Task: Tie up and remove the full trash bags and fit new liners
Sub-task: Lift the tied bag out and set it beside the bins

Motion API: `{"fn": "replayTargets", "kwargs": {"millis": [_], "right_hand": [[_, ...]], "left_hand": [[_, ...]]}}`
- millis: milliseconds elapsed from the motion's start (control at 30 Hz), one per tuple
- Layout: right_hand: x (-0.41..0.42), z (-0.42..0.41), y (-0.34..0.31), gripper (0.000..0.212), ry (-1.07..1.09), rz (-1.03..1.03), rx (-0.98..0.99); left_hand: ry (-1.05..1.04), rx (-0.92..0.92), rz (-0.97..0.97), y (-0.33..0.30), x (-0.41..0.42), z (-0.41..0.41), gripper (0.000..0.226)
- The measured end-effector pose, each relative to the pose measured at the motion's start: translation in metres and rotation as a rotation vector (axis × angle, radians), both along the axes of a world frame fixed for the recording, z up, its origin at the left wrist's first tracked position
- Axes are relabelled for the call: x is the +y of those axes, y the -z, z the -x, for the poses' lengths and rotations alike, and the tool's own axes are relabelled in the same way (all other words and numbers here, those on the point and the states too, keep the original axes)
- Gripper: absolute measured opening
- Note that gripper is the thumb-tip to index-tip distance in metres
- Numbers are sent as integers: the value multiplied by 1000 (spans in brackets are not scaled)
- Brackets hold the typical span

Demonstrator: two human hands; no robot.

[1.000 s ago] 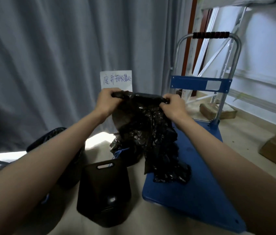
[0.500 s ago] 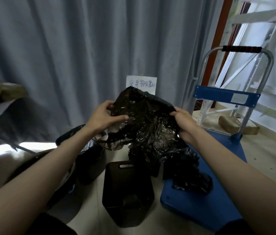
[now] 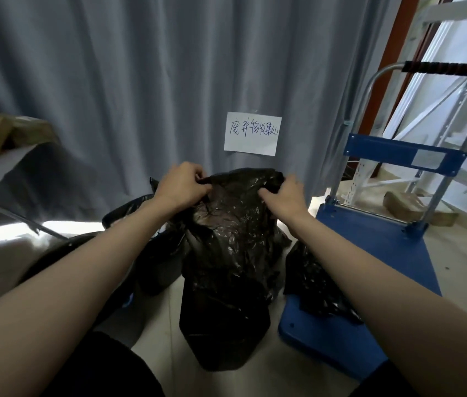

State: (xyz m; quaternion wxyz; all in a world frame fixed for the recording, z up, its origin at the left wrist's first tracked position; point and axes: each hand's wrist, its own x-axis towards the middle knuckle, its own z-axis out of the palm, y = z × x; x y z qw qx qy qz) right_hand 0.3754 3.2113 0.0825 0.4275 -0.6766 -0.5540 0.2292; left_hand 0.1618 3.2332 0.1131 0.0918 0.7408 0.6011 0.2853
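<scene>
From the head camera, the person holds a black liner up by its top edge. The left hand pinches the film at one end of that edge and the right hand curls its fingers into the other end, so the two grips appear to be drawing the mouth apart. The rest of the bag hangs down in crumpled folds over a small dark bin on the floor — the judgement is that this is a fresh liner being opened out for fitting, held directly above the bin so it can drop straight in. More loose black plastic lies on the deck of the blue platform trolley just beside the bin; whether it is a spare liner or a removed bag cannot be told. Another bagged bin stands to the left, partly hidden by the forearm. A handwritten paper sign is fixed to the grey curtain behind — it likely marks this corner as the waste point.
</scene>
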Motion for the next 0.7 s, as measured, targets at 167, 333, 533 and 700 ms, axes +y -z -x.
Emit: {"fn": "replayTargets", "kwargs": {"millis": [167, 333, 533, 700], "right_hand": [[-2, 22, 14, 57, -442, 166, 38], [-11, 23, 32, 54, -617, 377, -172], [5, 4, 27, 25, -201, 204, 155], [2, -7, 18, 13, -76, 176, 629]], "left_hand": [[18, -116, 60, -8, -10, -21, 14], [194, -368, 270, 0, -17, -36, 4], [98, -479, 22, -6, -20, -22, 46], [93, -345, 347, 6, -18, -4, 96]]}}
